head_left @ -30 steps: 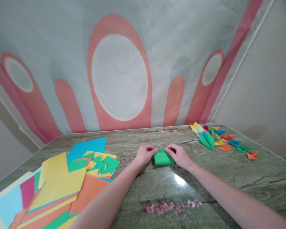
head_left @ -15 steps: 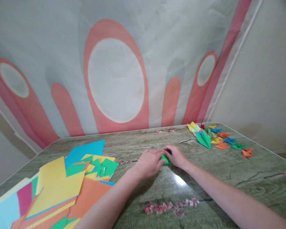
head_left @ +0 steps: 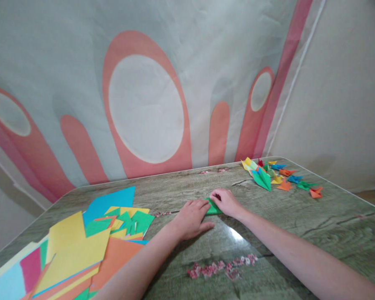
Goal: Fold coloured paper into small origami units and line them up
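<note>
A small folded green paper (head_left: 213,207) lies on the wood-patterned table (head_left: 300,225) in the middle of the view. My left hand (head_left: 192,217) rests flat on the table with its fingers stretched over the paper's left side. My right hand (head_left: 225,201) has its fingers curled and pressed down on the paper's far right edge. Most of the green paper is hidden under the two hands.
A loose pile of coloured paper sheets (head_left: 81,246) covers the table's left front. Several small folded paper figures (head_left: 276,177) sit at the far right corner. Pink printed flowers (head_left: 221,268) mark the tabletop near me. A patterned cloth (head_left: 143,100) hangs behind the table.
The green paper showed as a broad flat flap a second ago; now it is folded down smaller. My left hand has moved onto it and flattened, and the view has shifted slightly right.
</note>
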Tool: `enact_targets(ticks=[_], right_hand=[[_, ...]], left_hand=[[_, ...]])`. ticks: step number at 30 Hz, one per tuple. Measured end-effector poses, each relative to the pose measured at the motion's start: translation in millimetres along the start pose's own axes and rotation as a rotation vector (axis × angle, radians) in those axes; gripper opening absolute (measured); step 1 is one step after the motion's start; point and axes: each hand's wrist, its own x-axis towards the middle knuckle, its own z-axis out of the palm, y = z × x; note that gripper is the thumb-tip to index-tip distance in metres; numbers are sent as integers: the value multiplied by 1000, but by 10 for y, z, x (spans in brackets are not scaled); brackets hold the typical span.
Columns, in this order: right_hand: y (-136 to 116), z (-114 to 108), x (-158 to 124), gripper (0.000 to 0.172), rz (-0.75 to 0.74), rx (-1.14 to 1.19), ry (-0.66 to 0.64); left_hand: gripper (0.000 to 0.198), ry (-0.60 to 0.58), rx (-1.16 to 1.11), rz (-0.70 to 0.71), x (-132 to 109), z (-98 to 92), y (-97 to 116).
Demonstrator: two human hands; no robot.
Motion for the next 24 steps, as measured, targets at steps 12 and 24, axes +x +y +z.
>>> enact_targets(ticks=[12, 24], right_hand=[[-14, -22, -4, 14, 9, -10, -7], [-7, -12, -6, 14, 11, -16, -2]], left_hand=[[52, -17, 0, 54, -154, 7, -50], [50, -39, 49, 35, -222, -48, 67]])
